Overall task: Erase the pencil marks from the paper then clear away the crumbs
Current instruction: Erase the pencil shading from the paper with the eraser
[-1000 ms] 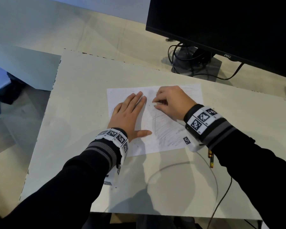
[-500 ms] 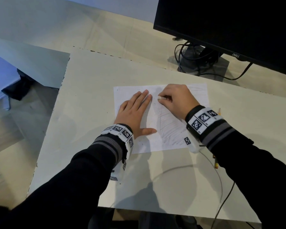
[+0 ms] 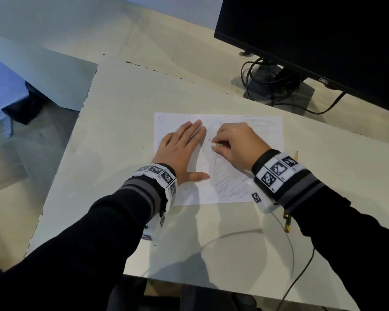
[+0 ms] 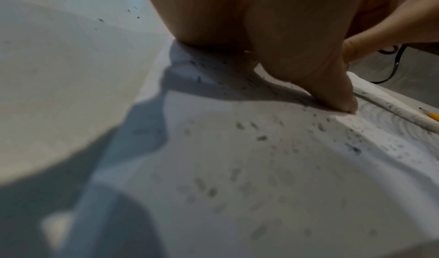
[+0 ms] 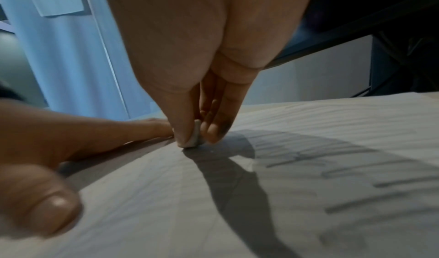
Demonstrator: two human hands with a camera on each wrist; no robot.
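Right hand (image 3: 236, 144) pinches the eraser (image 3: 214, 145) on the paper (image 3: 177, 122); remaining pencil marks (image 3: 229, 182) lie toward the desk's near edge, probably. Left hand (image 3: 180, 151) lies flat.

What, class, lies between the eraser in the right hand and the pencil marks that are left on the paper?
Nothing visible. The right hand pinches the eraser with its tip already on the paper, at the edge of the remaining pencil marks. The left hand lies flat beside it, on the cleaner part of the sheet, clear of the marks.
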